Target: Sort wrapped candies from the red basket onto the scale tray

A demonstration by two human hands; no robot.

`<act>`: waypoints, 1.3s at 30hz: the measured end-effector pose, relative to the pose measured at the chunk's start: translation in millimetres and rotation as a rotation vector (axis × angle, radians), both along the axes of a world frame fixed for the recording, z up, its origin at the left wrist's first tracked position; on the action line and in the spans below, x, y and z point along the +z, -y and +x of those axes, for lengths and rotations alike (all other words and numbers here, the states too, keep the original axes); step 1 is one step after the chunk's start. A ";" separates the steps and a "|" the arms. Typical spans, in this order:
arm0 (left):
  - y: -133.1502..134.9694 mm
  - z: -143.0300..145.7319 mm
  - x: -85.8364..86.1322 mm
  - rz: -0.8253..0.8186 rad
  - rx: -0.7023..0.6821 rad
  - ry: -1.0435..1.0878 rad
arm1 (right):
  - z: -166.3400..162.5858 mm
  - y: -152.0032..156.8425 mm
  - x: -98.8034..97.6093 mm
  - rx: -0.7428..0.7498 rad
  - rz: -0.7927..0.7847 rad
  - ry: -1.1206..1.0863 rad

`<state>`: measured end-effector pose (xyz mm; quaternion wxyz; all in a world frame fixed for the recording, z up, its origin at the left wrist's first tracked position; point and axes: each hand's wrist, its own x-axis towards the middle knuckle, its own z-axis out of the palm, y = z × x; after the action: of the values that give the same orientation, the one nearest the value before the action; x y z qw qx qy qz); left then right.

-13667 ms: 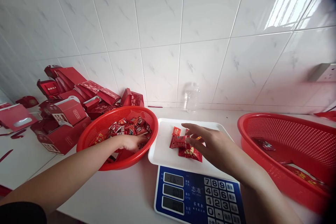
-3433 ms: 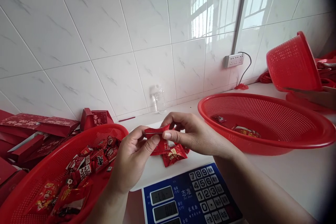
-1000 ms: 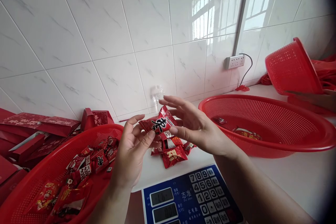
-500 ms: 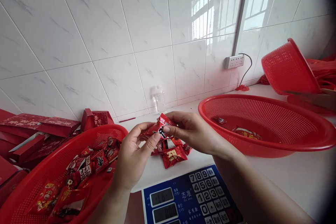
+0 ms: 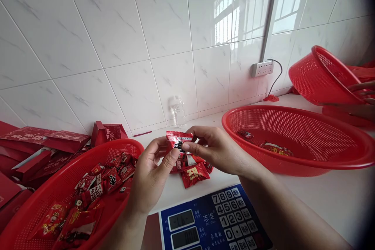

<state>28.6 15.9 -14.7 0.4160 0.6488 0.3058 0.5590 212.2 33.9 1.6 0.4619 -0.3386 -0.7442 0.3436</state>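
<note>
A small red candy packet [image 5: 177, 139] with white and black print is pinched between my two hands. My left hand [image 5: 154, 172] grips its left side, thumb on the front. My right hand [image 5: 212, 148] closes on its right side, thumb also on the front. Several red wrapped packets [image 5: 195, 175] lie on the white table just behind the scale, partly hidden by the hands. Below my hands sits a blue digital scale [image 5: 206, 222] with two lit-grey displays and number keys. At the left, a red plastic basket [image 5: 38, 195] holds several red packets.
A large red basket [image 5: 336, 162] with a few packets stands at the right. Beyond it, another person's hand [image 5: 363, 101] holds a tilted red basket [image 5: 315, 80]. Red boxes [image 5: 43, 144] pile up at far left. A clear bottle [image 5: 178, 111] and socket strip [image 5: 262, 69] are by the tiled wall.
The packet in my hands has turned more upright, its top edge now level and leaning left. At the right, the other person's basket has shifted slightly left and tilted, showing more of its inside.
</note>
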 end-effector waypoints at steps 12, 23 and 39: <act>0.1 -0.5 -3.1 0.059 0.005 0.038 | -2.7 5.9 3.5 0.081 0.013 -0.055; 3.3 3.2 -1.8 0.073 0.023 0.059 | -5.8 3.9 1.5 0.055 0.048 -0.111; 0.6 2.1 -3.6 0.120 0.028 0.066 | -8.1 3.6 1.0 0.126 0.010 -0.131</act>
<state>30.8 15.3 -18.3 0.3782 0.6494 0.2668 0.6034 204.2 30.3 2.6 0.4887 -0.2656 -0.7340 0.3897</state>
